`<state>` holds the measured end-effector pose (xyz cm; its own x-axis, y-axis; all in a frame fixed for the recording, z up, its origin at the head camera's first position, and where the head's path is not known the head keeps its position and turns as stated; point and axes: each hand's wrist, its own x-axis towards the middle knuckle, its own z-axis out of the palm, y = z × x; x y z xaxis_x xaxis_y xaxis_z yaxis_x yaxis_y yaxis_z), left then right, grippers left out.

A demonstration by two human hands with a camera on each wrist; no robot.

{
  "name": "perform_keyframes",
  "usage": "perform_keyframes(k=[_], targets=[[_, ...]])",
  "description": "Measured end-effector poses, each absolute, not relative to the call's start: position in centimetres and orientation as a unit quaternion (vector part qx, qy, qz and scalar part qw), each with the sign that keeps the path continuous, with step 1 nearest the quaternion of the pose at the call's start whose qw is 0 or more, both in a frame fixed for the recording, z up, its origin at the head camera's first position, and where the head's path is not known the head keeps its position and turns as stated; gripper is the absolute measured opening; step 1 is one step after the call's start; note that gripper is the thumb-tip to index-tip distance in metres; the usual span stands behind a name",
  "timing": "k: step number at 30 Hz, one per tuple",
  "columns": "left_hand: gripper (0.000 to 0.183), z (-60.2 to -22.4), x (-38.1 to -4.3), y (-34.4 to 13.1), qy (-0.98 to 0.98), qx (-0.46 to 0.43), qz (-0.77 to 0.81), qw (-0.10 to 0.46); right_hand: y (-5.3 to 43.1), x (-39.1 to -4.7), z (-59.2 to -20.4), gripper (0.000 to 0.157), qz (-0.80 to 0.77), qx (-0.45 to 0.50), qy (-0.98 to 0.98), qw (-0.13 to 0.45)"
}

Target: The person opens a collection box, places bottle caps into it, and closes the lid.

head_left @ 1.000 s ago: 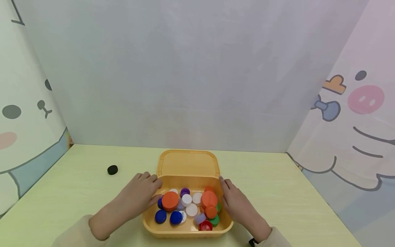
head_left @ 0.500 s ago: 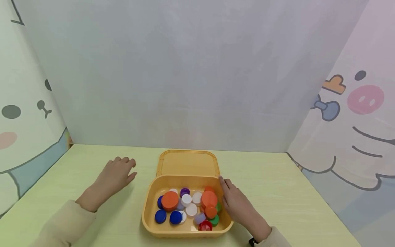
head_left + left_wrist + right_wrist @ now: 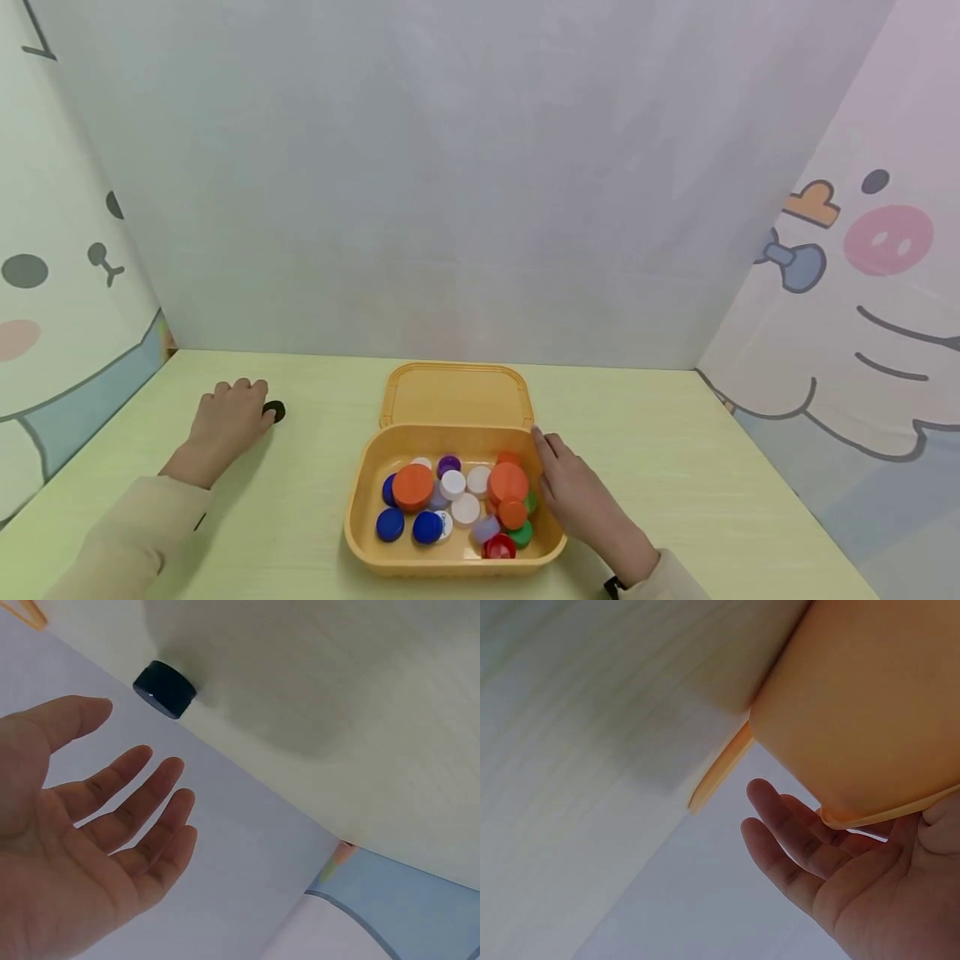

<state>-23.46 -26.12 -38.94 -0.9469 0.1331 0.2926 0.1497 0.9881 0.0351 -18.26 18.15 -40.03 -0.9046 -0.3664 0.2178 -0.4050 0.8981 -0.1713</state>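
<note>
A black bottle cap (image 3: 276,411) lies on the table at the left. Beside it is my left hand (image 3: 230,419), whose thumb and fingers are spread apart in the left wrist view, with the black cap (image 3: 165,690) just beyond the fingertips. My right hand (image 3: 576,490) rests at the right rim of a yellow plastic box (image 3: 457,568). In the right wrist view its fingers (image 3: 780,851) are loosely extended by the box's rim (image 3: 900,812), and the thumb is hidden. Several bottle caps lie in the box, among them an orange cap (image 3: 413,487) and a blue cap (image 3: 427,527).
Right behind the box lies a yellow lid (image 3: 456,396), flat on the pale table (image 3: 645,442). A grey-white curtain (image 3: 465,192) closes off the table's far edge. Panels printed with cartoon animals (image 3: 888,242) stand at both sides.
My left hand has left the box's left rim and moved left across the table to the black cap. The right hand, the box and its caps stay where they were.
</note>
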Motion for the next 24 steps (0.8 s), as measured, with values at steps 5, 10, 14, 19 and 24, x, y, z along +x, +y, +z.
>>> perform_keyframes(k=[5, 10, 14, 19, 24], targets=[[0.029, -39.5, -23.9, -26.7, -0.988, -0.069, -0.025, 0.136, 18.2, -18.3, -40.1, 0.05, 0.102, 0.201, -0.969, 0.098], [0.03, -39.9, -24.1, -26.8, -0.987, -0.077, -0.027, 0.136, 18.1, -18.3, -40.1, 0.049, 0.097, 0.198, -0.97, 0.103], [0.027, -40.1, -24.2, -26.8, -0.987, -0.081, -0.032, 0.133, 18.0, -18.2, -39.9, 0.048, 0.094, 0.195, -0.971, 0.105], [0.027, -40.3, -24.4, -26.9, -0.987, -0.083, -0.04, 0.132, 17.9, -18.2, -39.8, 0.049, 0.083, 0.195, -0.971, 0.107], [0.031, -40.3, -24.6, -26.7, -0.985, -0.087, -0.036, 0.142, 18.0, -18.2, -40.0, 0.05, 0.077, 0.195, -0.972, 0.108]])
